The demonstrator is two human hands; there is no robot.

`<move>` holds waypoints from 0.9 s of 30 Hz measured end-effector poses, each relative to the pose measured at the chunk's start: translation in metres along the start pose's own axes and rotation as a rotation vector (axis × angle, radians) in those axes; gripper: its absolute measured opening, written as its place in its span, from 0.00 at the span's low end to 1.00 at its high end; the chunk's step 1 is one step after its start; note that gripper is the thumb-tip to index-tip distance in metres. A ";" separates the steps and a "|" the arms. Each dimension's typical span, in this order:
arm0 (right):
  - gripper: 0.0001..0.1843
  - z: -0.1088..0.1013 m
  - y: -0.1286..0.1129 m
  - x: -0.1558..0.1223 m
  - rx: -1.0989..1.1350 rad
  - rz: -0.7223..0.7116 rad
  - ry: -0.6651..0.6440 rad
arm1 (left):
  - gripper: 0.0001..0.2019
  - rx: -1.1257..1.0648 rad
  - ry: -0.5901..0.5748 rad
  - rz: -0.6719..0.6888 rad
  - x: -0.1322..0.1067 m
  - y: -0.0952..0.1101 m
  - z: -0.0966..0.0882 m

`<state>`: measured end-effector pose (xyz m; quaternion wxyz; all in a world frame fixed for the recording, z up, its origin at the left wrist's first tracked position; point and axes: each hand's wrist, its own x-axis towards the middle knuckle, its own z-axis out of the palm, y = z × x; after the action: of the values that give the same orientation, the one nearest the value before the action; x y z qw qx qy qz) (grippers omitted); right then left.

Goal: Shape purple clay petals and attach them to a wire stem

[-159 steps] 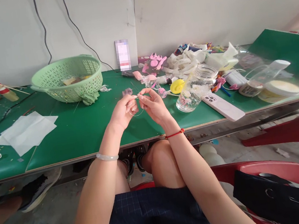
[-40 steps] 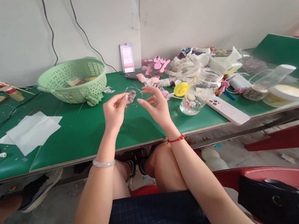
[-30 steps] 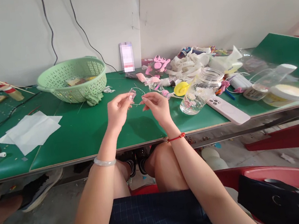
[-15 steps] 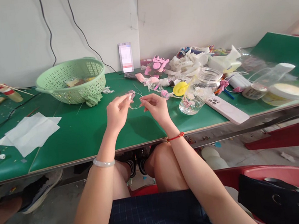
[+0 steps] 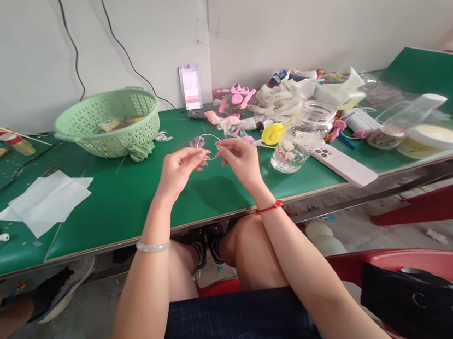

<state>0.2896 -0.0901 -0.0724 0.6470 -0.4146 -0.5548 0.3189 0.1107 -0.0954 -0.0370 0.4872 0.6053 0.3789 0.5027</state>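
A thin whitish loop of wire or cord point(image 5: 208, 135) is held up between my two hands, just above the green table. My left hand point(image 5: 179, 170) pinches its left side between thumb and fingers. On the other side, the fingertips of my right hand point(image 5: 242, 159) are closed on the loop too. Behind the loop lies a small greyish-purple piece point(image 5: 196, 143); whether it touches the loop I cannot tell. The loop is too fine to show its exact material.
A green plastic basket point(image 5: 109, 123) stands at the back left, with white paper sheets point(image 5: 51, 202) before it. To the right are a clear jar point(image 5: 290, 150), a pale phone point(image 5: 345, 166) and a heap of white strips point(image 5: 288, 98). Another phone point(image 5: 190, 88) leans on the wall.
Both hands have shifted slightly, and their fingertips are a little lower. The loop has turned between them, its arc now standing higher. Objects on the table stay where they were.
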 end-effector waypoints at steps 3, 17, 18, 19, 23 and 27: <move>0.17 -0.002 -0.001 0.000 -0.082 -0.090 0.018 | 0.20 -0.046 0.082 0.016 0.001 -0.001 0.004; 0.20 0.007 -0.021 -0.012 -0.302 -0.225 -0.020 | 0.18 -0.023 0.224 0.023 -0.002 0.001 0.010; 0.23 0.008 -0.021 -0.012 -0.247 -0.167 -0.038 | 0.18 -0.013 0.218 0.029 -0.002 0.001 0.010; 0.25 0.008 -0.020 -0.011 -0.194 -0.113 -0.058 | 0.18 -0.002 0.211 0.036 -0.002 0.001 0.010; 0.32 0.009 -0.021 -0.009 -0.047 0.008 -0.075 | 0.19 0.045 0.217 0.073 -0.001 -0.002 0.011; 0.32 0.011 -0.024 -0.009 0.021 0.064 -0.111 | 0.17 0.015 0.231 0.078 0.001 -0.004 0.013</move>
<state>0.2765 -0.1071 -0.0544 0.6090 -0.4071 -0.5730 0.3676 0.1235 -0.0960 -0.0408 0.4157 0.5611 0.4126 0.5849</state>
